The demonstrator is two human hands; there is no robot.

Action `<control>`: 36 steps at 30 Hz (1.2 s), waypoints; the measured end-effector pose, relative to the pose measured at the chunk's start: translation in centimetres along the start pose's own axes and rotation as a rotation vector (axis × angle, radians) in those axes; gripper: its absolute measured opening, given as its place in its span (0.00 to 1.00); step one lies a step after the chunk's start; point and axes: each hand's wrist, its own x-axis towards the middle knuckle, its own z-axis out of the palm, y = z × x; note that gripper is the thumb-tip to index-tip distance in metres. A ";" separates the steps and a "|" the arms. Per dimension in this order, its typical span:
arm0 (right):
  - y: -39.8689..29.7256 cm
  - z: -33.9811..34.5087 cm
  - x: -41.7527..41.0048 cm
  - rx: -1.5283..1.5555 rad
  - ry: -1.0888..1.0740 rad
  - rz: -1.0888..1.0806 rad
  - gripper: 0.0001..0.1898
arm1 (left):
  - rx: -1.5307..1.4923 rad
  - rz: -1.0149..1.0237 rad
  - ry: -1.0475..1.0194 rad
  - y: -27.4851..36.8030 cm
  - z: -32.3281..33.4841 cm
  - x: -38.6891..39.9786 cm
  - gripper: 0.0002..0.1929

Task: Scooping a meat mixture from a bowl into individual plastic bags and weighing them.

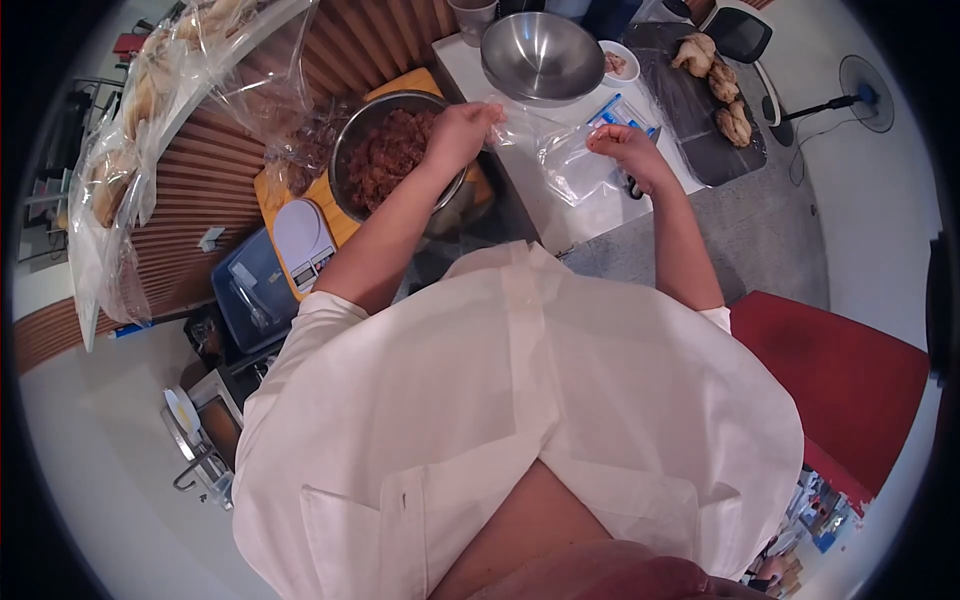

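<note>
A clear plastic bag (570, 169) stretches between my two hands above a white tabletop. My left hand (466, 129) pinches one end of it near the rim of a steel bowl. That bowl (337, 176) holds dark, reddish marinated meat (386, 161). Pinched in the fingers of my right hand (634, 154) is the other end, with part of the bag hanging below. Under the right hand lie a blue-and-white packet (621, 111) and a dark-handled tool (635, 187), partly covered by the hand.
An empty steel bowl (544, 56) and a small white bowl with meat pieces (621, 63) stand at the back. Several pale poultry pieces (724, 81) lie on a dark plastic-covered tray (690, 154). At left are a digital scale (301, 229), bagged meat (300, 150) and a blue lid (251, 281).
</note>
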 end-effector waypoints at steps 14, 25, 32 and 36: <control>0.0 -2.4 4.1 -0.007 0.045 0.193 0.13 | 0.631 0.027 0.111 3.3 -3.0 -4.9 0.18; 1.6 -8.2 7.1 -0.394 0.314 0.069 0.14 | 0.147 -0.009 0.074 -0.7 -3.8 -4.5 0.13; 0.8 -12.3 11.8 -0.834 0.604 -0.067 0.22 | -0.141 -0.090 0.116 -0.4 -7.0 -4.8 0.05; -1.3 -12.0 11.2 -0.890 0.724 -0.229 0.20 | -0.440 -0.175 0.187 3.2 -10.0 -7.2 0.03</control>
